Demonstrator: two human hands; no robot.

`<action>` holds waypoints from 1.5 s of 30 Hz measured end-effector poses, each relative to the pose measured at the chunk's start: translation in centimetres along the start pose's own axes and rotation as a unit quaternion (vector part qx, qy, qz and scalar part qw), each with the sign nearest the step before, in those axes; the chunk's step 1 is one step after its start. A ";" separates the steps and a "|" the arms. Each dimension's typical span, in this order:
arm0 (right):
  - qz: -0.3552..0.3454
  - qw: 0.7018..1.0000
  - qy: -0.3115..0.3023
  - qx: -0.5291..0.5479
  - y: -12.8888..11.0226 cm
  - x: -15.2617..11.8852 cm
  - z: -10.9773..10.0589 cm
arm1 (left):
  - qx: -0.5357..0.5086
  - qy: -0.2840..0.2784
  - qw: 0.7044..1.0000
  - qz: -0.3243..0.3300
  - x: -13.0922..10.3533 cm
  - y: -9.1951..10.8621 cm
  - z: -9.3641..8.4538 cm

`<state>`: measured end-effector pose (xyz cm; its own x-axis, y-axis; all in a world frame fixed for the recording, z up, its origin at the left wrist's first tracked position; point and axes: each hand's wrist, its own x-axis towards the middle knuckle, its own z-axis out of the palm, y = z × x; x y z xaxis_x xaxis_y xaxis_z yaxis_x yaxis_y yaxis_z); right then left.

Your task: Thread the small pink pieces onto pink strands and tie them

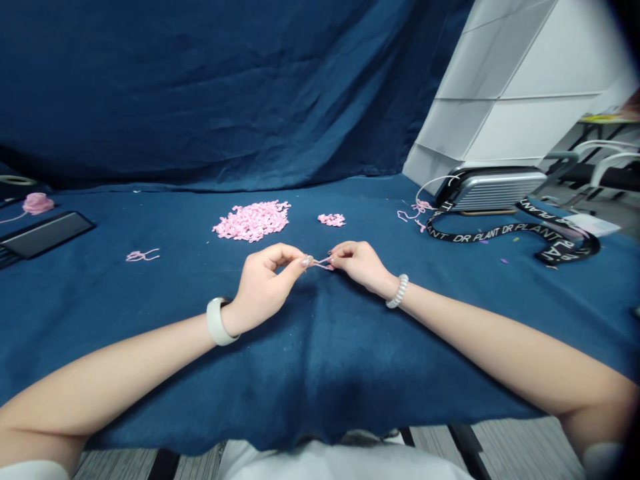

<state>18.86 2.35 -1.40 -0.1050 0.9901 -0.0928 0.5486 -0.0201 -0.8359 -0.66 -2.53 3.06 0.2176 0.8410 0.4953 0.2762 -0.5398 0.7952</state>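
A short pink yarn strand (321, 264) stretches between my two hands, low over the blue cloth. My left hand (267, 283) pinches one end between thumb and forefinger. The other end is in the closed fingertips of my right hand (361, 265). Just beyond them lies a large heap of small pink knotted yarn pieces (253, 221). A smaller cluster of the same pieces (331, 219) sits to its right. Loose cut strands of pink yarn (143, 255) lie on the cloth to the left.
A pink yarn ball (37, 203) and a dark flat tablet-like device (47, 235) are at the far left. On the right stand a silvery ribbed case (500, 190), a black lettered strap (480, 235) and tangled pink yarn (421, 208). A blue curtain (215, 87) hangs behind.
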 end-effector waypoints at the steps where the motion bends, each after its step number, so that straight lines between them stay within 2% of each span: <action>1: 0.003 1.000 0.000 -0.002 0.0 0.0 0.0 | 0.000 0.000 1.000 0.000 0.0 0.0 0.0; 13: 0.019 1.000 -0.002 -0.020 -0.3 0.0 -0.1 | 0.004 -0.003 1.000 0.003 0.0 -0.1 0.0; 22: 0.003 1.000 -0.002 -0.024 -0.2 -0.1 -0.1 | 0.001 -0.009 1.000 0.005 0.0 -0.1 -0.1; 27: -0.006 0.999 -0.031 -0.032 -0.5 -0.5 -0.1 | -0.010 -0.009 1.000 -0.002 0.1 -0.3 -0.2; 31: -0.063 0.997 -0.033 -0.005 -0.5 -0.8 0.2 | -0.020 -0.007 1.000 -0.006 0.1 -0.3 -0.3; 35: -0.158 0.987 0.026 -0.010 -1.0 -1.6 0.1 | -0.035 -0.002 0.999 -0.006 0.3 -0.4 -0.2; 39: -0.192 0.979 0.067 0.017 -2.5 -3.1 -0.2 | -0.059 -0.006 0.998 -0.001 0.4 -0.6 0.0; 41: -0.205 0.977 0.036 0.043 -3.5 -4.1 -0.2 | -0.077 -0.014 0.997 -0.014 0.3 -0.6 0.1; 45: -0.145 0.977 -0.121 0.098 -5.3 -5.6 0.6 | -0.147 -0.018 0.984 -0.098 0.1 -0.3 0.4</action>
<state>16.05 -3.19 3.23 -0.4378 0.8972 0.0581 0.3001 0.2067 -0.9313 -0.33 -2.29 2.74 0.2218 0.9233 0.3136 0.0343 -0.3288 0.9438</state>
